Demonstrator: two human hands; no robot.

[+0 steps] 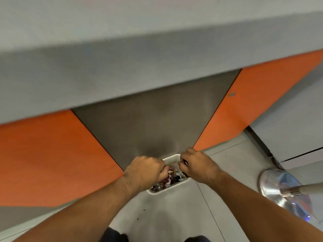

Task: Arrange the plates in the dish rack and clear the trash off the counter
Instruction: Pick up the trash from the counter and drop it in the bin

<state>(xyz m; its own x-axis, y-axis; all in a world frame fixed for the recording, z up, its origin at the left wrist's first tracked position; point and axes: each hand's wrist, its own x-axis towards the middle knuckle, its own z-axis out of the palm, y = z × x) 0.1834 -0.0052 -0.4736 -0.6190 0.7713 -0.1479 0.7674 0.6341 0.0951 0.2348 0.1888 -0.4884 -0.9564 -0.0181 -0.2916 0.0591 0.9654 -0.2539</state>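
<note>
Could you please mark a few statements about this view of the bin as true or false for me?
1. Both the left hand and the right hand are over the white bin. True.
2. The bin is empty. False: crumpled wrappers lie in it.
3. The panels beside the bin are blue. False: the panels are orange.
4. The left hand grips some of the wrappers. True.
5. The right hand lies flat and open. False: it pinches a dark scrap.
</note>
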